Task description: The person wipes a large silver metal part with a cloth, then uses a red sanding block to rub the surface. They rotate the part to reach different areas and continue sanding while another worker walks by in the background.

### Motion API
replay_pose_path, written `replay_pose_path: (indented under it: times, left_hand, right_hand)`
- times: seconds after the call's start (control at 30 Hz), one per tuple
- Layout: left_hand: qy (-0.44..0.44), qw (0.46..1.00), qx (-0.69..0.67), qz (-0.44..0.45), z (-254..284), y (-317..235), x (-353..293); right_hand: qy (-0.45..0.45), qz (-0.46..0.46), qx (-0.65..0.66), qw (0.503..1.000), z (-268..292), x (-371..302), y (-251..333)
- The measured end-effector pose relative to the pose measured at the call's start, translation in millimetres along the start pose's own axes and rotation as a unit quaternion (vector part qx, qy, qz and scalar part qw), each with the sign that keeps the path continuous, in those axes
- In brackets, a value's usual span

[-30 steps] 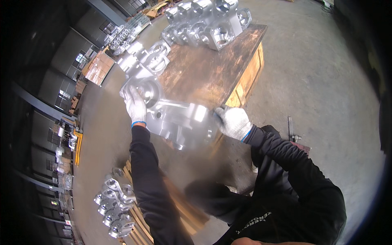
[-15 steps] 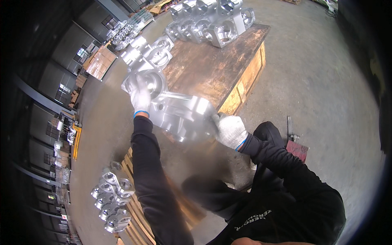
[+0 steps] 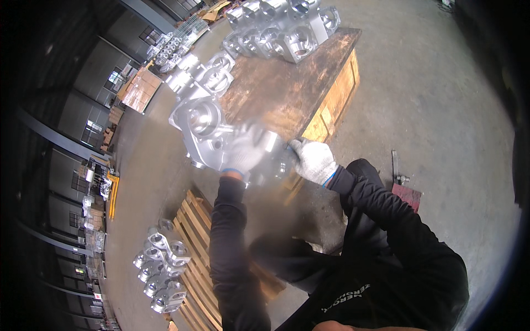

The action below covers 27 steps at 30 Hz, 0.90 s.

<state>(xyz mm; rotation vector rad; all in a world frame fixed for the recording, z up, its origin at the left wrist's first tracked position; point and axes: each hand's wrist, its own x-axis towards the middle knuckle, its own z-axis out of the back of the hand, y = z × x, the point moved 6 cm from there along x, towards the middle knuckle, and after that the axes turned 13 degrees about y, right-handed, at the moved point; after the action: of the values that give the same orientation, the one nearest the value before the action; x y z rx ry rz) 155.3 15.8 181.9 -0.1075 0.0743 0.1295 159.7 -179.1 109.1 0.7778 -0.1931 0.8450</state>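
A large silvery machined metal casting [image 3: 201,144], with a big round bore at its far left end, lies along the near edge of the wooden crate top [image 3: 276,94]. Over its middle is my left hand [image 3: 245,148], in a white knit glove; motion smears its fingers, so their grip cannot be told. At the casting's right end, beside the crate's corner, my right hand [image 3: 313,161] is closed, also in a white glove. Its fingers are curled together, and whatever they hold is hidden. The casting's near right part is blurred.
More silvery castings [image 3: 279,33] stand at the crate's far end, and others [image 3: 207,74] along its left side. Lower left, several castings [image 3: 160,270] sit by a slatted wooden pallet [image 3: 196,243]. Right of my knee is a red block [image 3: 407,197] with a metal bar.
My left hand has moved right, from the round bore to the casting's middle. My right hand stays at the right end, fingers still curled. The view has shifted slightly.
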Motion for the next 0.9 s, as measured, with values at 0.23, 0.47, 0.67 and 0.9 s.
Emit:
replay_pose_path:
  times: [0.23,0.47,0.67,0.9]
  left_hand:
    - [0.138,0.987,-0.061,-0.057,-8.0,6.0,9.6]
    - [0.18,0.978,-0.052,-0.088,-7.7,16.9,17.8]
    - [0.204,0.974,-0.028,-0.1,-7.2,16.2,19.1]
    - [0.191,0.967,-0.049,-0.161,4.1,12.3,12.0]
  right_hand:
    - [0.007,-0.045,0.077,0.996,6.3,-2.5,-20.7]
    - [0.008,-0.033,0.11,0.993,4.8,-5.9,-20.1]
    - [0.022,-0.016,0.113,0.993,8.2,1.6,-7.7]
    - [-0.021,0.029,0.038,0.999,12.5,12.8,5.9]
